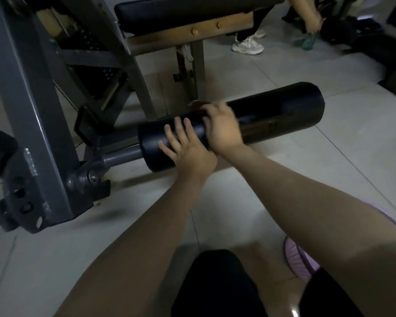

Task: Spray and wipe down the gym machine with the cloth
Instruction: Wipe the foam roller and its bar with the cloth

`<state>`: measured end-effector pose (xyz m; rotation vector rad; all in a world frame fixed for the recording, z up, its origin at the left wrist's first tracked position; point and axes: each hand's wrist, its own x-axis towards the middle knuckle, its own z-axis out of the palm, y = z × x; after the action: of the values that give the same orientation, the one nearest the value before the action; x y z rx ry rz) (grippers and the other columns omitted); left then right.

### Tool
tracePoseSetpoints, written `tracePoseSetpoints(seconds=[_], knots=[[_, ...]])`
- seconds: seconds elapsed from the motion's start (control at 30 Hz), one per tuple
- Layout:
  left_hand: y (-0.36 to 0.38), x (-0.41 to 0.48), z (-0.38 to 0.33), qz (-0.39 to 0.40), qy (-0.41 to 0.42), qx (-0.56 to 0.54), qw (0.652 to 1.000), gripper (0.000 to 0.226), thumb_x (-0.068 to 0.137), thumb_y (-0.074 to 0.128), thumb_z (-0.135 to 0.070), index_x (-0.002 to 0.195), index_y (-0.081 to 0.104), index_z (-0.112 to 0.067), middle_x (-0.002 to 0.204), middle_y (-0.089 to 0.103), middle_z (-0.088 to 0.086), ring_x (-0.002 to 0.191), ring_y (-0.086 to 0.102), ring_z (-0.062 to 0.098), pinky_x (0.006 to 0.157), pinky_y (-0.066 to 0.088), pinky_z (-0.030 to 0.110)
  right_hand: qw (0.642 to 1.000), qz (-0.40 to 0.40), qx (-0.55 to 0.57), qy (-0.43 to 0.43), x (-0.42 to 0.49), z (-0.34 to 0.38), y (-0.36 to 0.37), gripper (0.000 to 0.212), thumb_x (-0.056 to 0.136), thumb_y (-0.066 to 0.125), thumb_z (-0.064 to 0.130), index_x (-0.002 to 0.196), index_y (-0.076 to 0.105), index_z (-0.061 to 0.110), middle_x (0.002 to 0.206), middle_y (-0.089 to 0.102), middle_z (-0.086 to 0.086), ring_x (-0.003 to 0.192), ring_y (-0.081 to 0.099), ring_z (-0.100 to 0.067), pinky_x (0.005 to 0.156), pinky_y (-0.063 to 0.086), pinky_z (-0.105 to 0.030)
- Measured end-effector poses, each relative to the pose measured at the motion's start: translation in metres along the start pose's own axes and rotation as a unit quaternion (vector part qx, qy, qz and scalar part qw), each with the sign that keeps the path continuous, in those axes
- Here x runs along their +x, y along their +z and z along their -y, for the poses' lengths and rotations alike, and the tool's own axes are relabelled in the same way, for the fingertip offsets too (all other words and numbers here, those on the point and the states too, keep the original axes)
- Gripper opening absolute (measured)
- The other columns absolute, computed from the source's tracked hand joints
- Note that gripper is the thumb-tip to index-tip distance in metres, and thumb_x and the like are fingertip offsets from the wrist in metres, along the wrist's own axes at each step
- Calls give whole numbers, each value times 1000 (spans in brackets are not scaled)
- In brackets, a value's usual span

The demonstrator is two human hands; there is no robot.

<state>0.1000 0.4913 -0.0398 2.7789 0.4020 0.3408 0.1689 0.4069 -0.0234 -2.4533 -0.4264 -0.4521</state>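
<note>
Gym: steel machine frame (30,106), roller pad (272,115), bench pad (181,12).

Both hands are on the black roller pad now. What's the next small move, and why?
Probably sweep the right hand toward the free end of the roller pad. It curls over the pad's top with what looks like a reddish cloth at its fingertips, the left hand lies flat steadying the near end, and the outer stretch is bare.

Open floor tiles (329,161) right of the roller pad (272,110); grey frame (28,106) blocks left.
</note>
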Motion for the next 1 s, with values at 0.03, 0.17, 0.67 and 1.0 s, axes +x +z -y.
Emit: tracePoseSetpoints(seconds=[0.03, 0.17, 0.67, 1.0], knots=[[2, -1, 1, -17, 29, 25, 999, 93, 85, 58, -48, 159, 12, -15, 169, -5, 8, 154, -13, 31, 119, -15, 60, 999, 16, 3, -32, -4, 8, 3, 35, 98, 51, 22, 131, 60, 14, 122, 55, -14, 111, 52, -34, 96, 43, -41], [16, 11, -22, -40, 90, 23, 995, 86, 84, 60, -43, 157, 26, -14, 167, 17, 8, 154, 7, 30, 120, -7, 62, 998, -5, -60, -27, 7, -23, -17, 39, 99, 50, 24, 137, 57, 19, 123, 52, -13, 113, 49, -33, 95, 46, -46], [57, 16, -50, -117, 92, 48, 988, 81, 78, 51, -42, 153, 34, -19, 161, 29, 14, 147, 23, 36, 115, -1, 66, 974, -108, -118, 162, 36, -98, -40, 36, 95, 50, 29, 129, 60, 22, 141, 47, -11, 117, 52, -30, 91, 31, -42], [59, 12, -48, -132, 91, 15, 987, 82, 73, 53, -40, 150, 39, -19, 159, 33, 13, 147, 24, 36, 115, 4, 69, 990, -45, -136, 6, 29, -93, -33, 38, 93, 49, 27, 130, 59, 30, 117, 55, -4, 99, 57, -29, 83, 30, -43]])
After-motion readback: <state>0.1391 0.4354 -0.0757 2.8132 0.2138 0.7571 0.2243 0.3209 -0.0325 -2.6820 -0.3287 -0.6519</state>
